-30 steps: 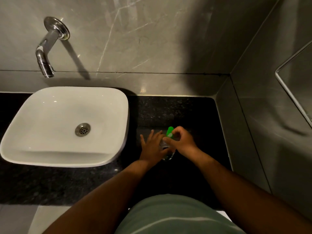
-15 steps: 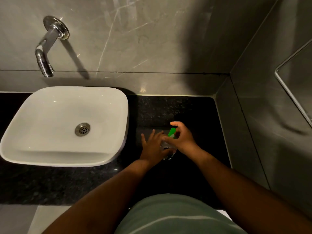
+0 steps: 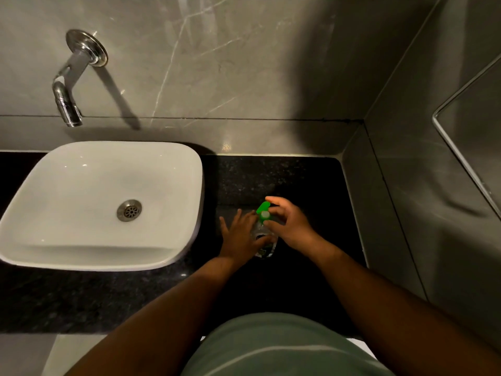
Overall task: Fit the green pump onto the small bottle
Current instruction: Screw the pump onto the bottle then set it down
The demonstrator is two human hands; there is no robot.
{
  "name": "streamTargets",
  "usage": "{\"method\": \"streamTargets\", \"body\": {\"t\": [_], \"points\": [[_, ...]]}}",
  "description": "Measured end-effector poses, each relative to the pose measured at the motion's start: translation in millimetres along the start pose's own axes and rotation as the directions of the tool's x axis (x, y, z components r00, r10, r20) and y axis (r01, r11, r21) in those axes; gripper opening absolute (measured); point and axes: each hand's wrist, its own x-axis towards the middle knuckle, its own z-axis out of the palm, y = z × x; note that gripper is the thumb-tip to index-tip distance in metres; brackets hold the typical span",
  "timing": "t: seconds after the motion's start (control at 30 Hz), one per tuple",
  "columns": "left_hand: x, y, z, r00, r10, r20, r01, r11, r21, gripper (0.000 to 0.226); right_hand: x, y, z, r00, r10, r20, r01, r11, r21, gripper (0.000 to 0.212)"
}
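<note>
Nearby, a white basin point(image 3: 100, 202) takes up the left part of the dark stone counter point(image 3: 298, 180), its right rim just beside the left hand point(image 3: 241, 237); a chrome spout point(image 3: 66, 101) juts from the grey wall above it. To the right the counter ends at a grey side wall point(image 3: 393, 213), with a strip of bare dark stone between that wall and the right hand point(image 3: 291, 226). More bare counter lies behind the hands up to the back wall. The small bottle point(image 3: 264, 246), clear, stands on the counter between both hands. Left thumb and fingers wrap its body. Right-hand fingers are closed around the green pump point(image 3: 262, 211), which sits at the bottle's top, nozzle pointing away.
</note>
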Motion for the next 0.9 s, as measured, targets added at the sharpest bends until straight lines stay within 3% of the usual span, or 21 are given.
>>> {"method": "streamTargets", "body": {"t": [0.63, 0.9], "points": [[-5.7, 0.8, 0.8, 0.999, -0.005, -0.032, 0.004, 0.999, -0.043, 0.072, 4.4, 12.2, 3.2, 0.999, -0.026, -0.020, 0.022, 0.979, -0.204, 0.048], [-3.7, 0.6, -1.5, 1.000, 0.004, 0.002, -0.004, 0.998, -0.063, 0.068, 16.9, 9.4, -6.3, 0.968, -0.009, 0.252, 0.075, 0.964, -0.253, 0.035]]}}
